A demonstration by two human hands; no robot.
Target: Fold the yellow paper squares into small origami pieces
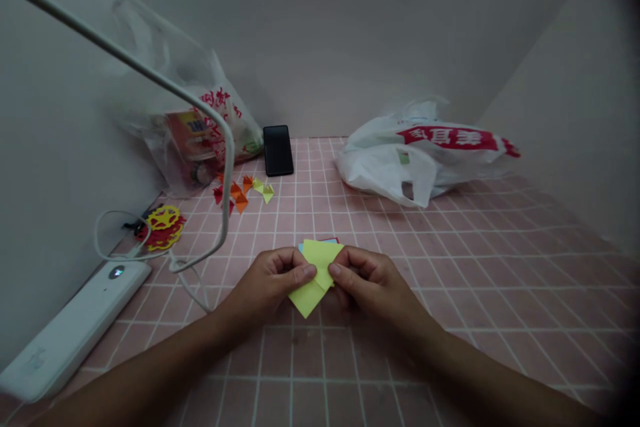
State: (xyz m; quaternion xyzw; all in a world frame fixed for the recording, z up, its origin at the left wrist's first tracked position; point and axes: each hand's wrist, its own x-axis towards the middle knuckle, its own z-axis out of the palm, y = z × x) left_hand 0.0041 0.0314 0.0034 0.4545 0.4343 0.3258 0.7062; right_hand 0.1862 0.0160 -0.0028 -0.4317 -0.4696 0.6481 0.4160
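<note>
Yellow paper, one, creased | left hand, right hand: fingers pinched opposite sides, thumbs uppermost, apparently steadying the crease I saw between them | blue-and-red paper: showed just beyond the fingertips | folded pieces: lay farther left, seemingly set aside

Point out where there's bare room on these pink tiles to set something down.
Bare tiles lie between the right hand, the white bag and the right wall; a smaller patch lies between the black phone and yellow paper. It's crowded at left: white device, cable, gear-shaped pieces and folded papers.
</note>
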